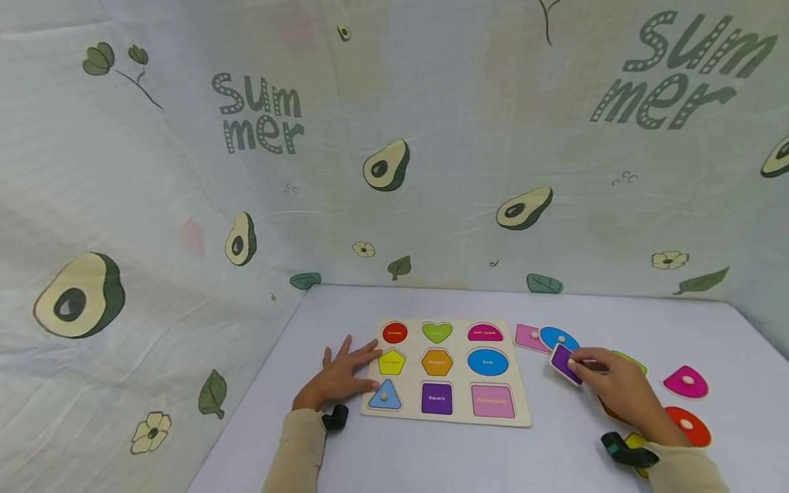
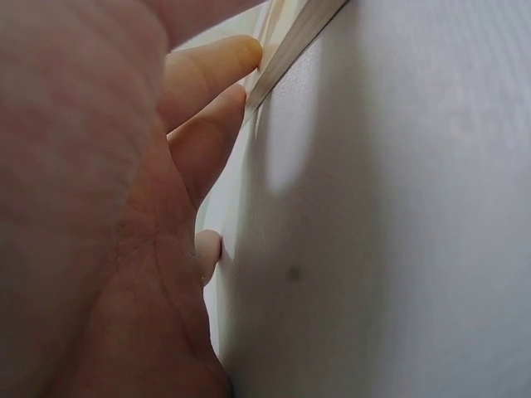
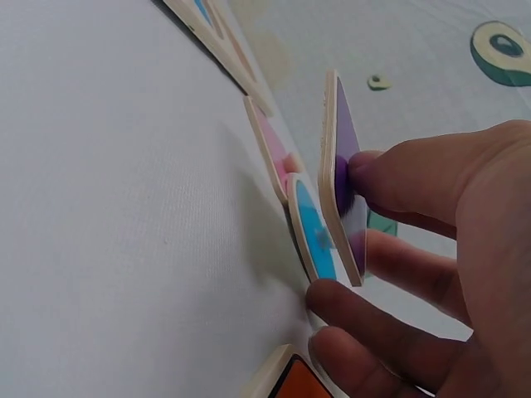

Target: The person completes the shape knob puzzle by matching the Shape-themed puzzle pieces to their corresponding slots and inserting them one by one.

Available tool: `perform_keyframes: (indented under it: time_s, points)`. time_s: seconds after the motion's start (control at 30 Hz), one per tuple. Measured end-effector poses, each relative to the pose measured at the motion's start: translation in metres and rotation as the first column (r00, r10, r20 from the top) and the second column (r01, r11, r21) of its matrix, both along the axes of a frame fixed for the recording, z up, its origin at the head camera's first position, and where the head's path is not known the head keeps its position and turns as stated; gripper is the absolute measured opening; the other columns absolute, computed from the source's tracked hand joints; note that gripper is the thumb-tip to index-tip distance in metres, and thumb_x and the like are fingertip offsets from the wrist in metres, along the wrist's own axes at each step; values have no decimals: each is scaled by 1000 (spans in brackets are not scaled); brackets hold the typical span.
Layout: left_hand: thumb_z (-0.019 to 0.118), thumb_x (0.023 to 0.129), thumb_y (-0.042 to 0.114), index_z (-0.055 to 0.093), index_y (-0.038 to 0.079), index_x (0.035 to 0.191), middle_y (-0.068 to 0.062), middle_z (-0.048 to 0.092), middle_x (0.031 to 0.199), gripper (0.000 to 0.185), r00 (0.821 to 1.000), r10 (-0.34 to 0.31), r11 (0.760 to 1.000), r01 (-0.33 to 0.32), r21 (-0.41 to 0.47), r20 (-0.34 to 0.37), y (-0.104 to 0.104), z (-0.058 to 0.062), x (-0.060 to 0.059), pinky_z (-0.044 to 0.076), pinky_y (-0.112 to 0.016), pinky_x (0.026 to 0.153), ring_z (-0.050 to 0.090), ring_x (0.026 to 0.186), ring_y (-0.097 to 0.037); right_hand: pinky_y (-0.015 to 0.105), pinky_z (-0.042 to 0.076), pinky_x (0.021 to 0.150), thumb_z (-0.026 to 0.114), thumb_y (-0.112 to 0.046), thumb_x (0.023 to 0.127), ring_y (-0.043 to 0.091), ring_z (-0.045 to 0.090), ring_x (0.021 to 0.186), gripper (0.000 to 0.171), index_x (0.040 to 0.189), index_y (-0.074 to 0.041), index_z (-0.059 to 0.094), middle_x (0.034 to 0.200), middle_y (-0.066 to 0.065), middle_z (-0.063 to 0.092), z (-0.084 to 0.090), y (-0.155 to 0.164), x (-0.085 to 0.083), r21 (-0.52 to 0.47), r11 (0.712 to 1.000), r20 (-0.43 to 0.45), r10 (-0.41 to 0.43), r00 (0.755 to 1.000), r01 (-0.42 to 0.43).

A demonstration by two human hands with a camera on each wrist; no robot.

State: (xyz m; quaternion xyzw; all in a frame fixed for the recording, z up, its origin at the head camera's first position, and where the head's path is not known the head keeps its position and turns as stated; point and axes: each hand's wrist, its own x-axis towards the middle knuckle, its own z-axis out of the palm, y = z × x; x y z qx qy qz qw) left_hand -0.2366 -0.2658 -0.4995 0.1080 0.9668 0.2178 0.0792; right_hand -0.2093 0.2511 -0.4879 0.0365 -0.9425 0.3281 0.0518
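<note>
The right hand (image 1: 619, 387) pinches the purple square piece (image 1: 563, 361) by its knob, lifted just right of the puzzle board (image 1: 524, 411). The left hand (image 1: 341, 375), fingers spread flat, steadies the board's left edge. Next, I judge, the piece must travel to the purple square slot (image 1: 437, 398) and be squared up to drop in

left wrist cam | my left hand (image 2: 99, 215) fills the left half, palm close to the lens | fingers (image 2: 207, 133) straight, lying on the pale counter (image 2: 398, 215) | fingertips touch the thin wooden board edge (image 2: 290, 46) at top | faint shadow beside the fingers
</note>
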Motion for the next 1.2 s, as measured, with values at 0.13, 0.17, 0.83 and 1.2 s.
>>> perform_keyframes:
  time_s: [0.13, 0.17, 0.83, 1.2]
  points:
    - [77, 81, 53, 51, 36, 148, 10, 34, 160, 74, 1000, 0, 1000, 0, -5, 8, 1, 2, 1, -13, -70, 111, -1, 152, -40, 56, 57, 81, 64, -42, 98, 45, 61, 106, 43, 123, -7, 68, 124, 27, 63, 0, 0, 1, -21, 1000, -29, -3, 1000, 3]
    - [77, 81, 52, 51, 35, 148, 9, 34, 160, 74, 1000, 1, 1000, -1, -5, 10, 2, 2, 1, -13, -70, 111, -1, 152, -40, 55, 57, 80, 64, -42, 98, 45, 62, 105, 43, 123, -7, 68, 124, 27, 63, 0, -1, 1, -29, 1000, -33, -1, 999, 0]
    - [76, 81, 53, 51, 35, 148, 9, 34, 160, 74, 1000, 0, 1000, 0, -3, 5, 1, 1, 0, -13, -70, 111, -1, 152, -40, 51, 58, 79, 65, -37, 98, 40, 63, 102, 37, 121, -9, 69, 120, 23, 65, 0, -12, 2, -45, 999, -62, 21, 998, -24]
    - [77, 80, 55, 52, 36, 147, 11, 34, 160, 74, 1000, 6, 1000, -6, 1, 6, -1, 0, 0, -13, -70, 111, -1, 152, -40, 49, 59, 77, 67, -38, 97, 40, 63, 102, 37, 119, -9, 70, 122, 23, 64, 1, -18, 4, -61, 998, -56, 18, 998, -22]
